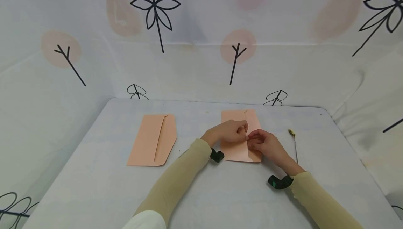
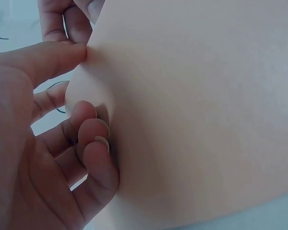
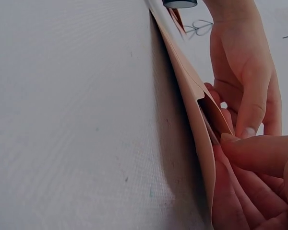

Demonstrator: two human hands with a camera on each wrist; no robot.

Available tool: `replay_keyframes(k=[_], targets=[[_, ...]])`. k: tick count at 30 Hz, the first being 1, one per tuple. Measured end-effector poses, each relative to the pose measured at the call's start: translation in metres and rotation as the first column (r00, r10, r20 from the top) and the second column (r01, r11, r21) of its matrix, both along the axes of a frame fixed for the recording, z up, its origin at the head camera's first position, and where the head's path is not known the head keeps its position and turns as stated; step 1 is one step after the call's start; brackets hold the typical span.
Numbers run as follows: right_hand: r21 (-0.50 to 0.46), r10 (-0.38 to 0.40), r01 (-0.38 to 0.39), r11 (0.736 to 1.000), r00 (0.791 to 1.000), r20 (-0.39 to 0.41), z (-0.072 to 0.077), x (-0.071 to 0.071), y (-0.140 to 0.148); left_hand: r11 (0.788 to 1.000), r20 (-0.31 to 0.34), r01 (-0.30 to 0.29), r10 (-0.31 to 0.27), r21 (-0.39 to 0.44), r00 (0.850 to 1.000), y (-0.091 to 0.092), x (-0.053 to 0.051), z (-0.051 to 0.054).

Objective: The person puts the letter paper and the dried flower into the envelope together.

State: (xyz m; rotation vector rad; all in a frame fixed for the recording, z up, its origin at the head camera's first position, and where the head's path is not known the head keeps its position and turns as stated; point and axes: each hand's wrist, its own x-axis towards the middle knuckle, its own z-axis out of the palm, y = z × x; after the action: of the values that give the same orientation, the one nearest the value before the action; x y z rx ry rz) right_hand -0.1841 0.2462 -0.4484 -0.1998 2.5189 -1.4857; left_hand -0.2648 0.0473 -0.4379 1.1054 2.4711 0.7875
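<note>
On the right half of the table lies a peach paper envelope [image 1: 233, 152], its opening along the right side. My left hand [image 1: 230, 131] pinches the edge of that opening between thumb and index finger; the other fingers curl against the paper [image 2: 197, 124]. From the right, my right hand [image 1: 270, 148] holds the same edge close to the left fingertips. In the right wrist view, the right thumb presses the lip of the envelope [image 3: 205, 167], while other fingers of the right hand [image 3: 259, 179] reach into the gap. What is inside the envelope is hidden.
A second peach envelope [image 1: 143, 140] lies flat on the left, its flap side to the right. Right of my right hand is a thin dried flower stem [image 1: 295, 148] with a yellowish head [image 1: 291, 132]. White patterned cloth [image 1: 189, 71] rises behind the table.
</note>
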Motion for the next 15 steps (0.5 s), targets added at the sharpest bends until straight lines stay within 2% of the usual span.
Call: replay_keyframes(k=[7, 15], targets=[[-0.052, 0.028, -0.026, 0.998, 0.998, 0.047, 0.001, 0.001, 0.001, 1.000, 0.005, -0.006, 0.006, -0.004, 1.000, -0.002, 0.001, -0.001], [-0.021, 0.040, -0.039, 0.999, 0.998, 0.046, -0.002, 0.002, 0.011, 0.999, 0.020, -0.031, 0.032, -0.040, 0.999, 0.000, 0.002, -0.007]])
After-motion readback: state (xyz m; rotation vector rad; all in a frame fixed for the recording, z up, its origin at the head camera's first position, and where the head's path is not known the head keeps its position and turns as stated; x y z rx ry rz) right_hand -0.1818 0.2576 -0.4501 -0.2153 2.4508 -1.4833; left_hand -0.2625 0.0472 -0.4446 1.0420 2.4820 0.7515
